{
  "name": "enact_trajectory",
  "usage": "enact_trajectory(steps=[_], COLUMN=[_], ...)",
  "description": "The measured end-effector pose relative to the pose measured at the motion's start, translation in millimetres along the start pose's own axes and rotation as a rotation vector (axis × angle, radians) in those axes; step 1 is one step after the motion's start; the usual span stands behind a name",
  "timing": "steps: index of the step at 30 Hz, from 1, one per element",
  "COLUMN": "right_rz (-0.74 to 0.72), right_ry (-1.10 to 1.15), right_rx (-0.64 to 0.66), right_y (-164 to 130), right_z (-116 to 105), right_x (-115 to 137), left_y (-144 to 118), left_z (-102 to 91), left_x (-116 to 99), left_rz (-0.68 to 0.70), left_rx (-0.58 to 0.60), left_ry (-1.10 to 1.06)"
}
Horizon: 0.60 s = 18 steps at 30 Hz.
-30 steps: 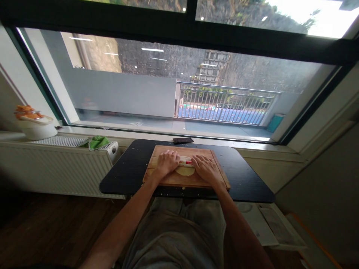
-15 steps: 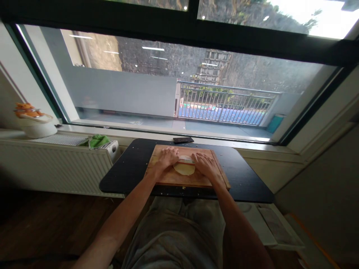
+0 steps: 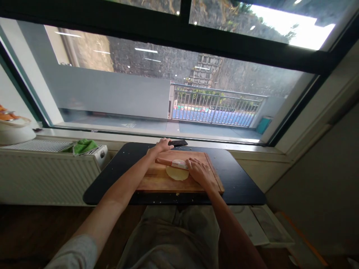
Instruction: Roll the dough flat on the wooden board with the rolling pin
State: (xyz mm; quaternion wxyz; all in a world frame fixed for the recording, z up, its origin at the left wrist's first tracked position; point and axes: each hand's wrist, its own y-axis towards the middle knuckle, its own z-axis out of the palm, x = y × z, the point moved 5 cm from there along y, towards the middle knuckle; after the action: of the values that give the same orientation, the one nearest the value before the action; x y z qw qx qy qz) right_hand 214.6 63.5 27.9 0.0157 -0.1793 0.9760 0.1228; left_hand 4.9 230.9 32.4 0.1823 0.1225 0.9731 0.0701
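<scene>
My right hand (image 3: 199,171) rests over the right end of a wooden rolling pin (image 3: 164,161), its fingers curled on it. The pin has a pale printed label round its middle and lies slightly slanted. Under and in front of it is a flat, roundish sheet of pale dough (image 3: 177,173) on a wooden cutting board (image 3: 157,183). My left hand (image 3: 164,145) is off the pin, reaching past the board's far edge with fingers stretched out. Its fingertips are at the left end of a dark flat object (image 3: 179,143), perhaps touching it; its kind is unclear.
The board sits on a black table (image 3: 238,183) scattered with crumbs, against a windowsill. Left of it stands a white radiator (image 3: 50,172) with a green cloth (image 3: 84,146) on top. A white pot-like container (image 3: 14,130) is at the far left.
My left hand has let go of the pin's left end and moved forward to the dark flat object. My right hand stays on the pin, which is now tilted. The view has shifted slightly right.
</scene>
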Motion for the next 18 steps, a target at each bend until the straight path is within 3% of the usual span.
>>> enact_trajectory(steps=[7, 11, 18], right_rz=[0.03, 0.067, 0.072], right_ry=[0.078, 0.116, 0.13], right_rx=[-0.008, -0.007, -0.024], right_y=[-4, -6, -5], right_z=[3, -2, 1], right_x=[-1, 1, 0], left_y=[28, 43, 62], left_z=[28.3, 30.1, 24.4], left_x=[14, 28, 32], left_rz=[-0.033, -0.044, 0.093], left_rx=[0.044, 0.072, 0.064], left_ry=[-0.025, -0.079, -0.1])
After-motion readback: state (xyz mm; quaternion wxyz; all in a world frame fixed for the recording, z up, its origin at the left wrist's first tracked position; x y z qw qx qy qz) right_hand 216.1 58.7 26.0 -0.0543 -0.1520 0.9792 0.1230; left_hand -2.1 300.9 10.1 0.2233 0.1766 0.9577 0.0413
